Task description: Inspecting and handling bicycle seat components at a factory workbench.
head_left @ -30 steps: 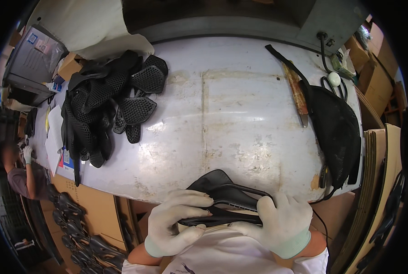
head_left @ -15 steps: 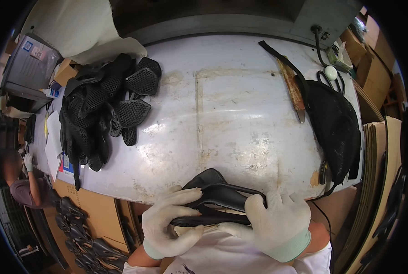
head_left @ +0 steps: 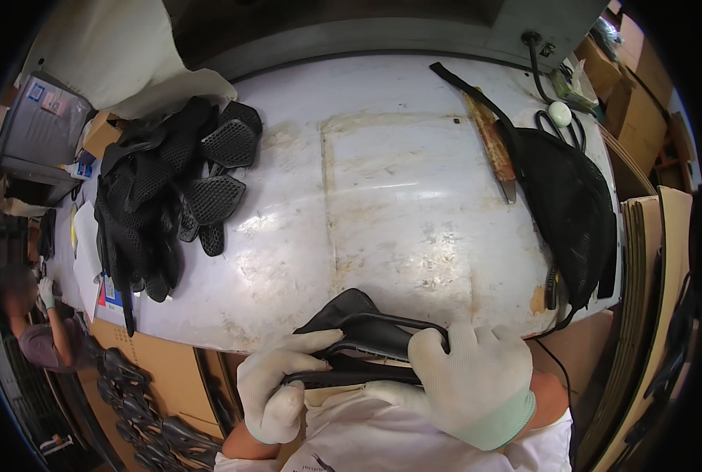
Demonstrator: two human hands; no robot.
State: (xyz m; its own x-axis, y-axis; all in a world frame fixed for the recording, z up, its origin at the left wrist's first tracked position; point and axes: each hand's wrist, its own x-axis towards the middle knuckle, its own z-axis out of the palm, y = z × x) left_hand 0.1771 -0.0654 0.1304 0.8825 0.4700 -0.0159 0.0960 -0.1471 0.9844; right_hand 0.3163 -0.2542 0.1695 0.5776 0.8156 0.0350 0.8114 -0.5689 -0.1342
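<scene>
Low in the frame, at the counter (head_left: 414,197) edge, both gloved hands, left (head_left: 276,385) and right (head_left: 469,381), close their fingers on a black part (head_left: 367,334), pinching opposite ends to steady it.

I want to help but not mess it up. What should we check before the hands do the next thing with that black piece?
1. Both hands on the black piece: ok. The left hand grips its near edge and the right hand covers its right end.
2. Gloves on: ok, both are white knit.
3. Piece over the table: ok, at the near edge, close to the body.
4. Bare space ahead: ok, the middle of the table is free.
5. Pile of black pieces out of the way: ok, far left.
6. Wooden-handled tool within reach: cannot tell; it lies far right, beside the black mesh.
</scene>
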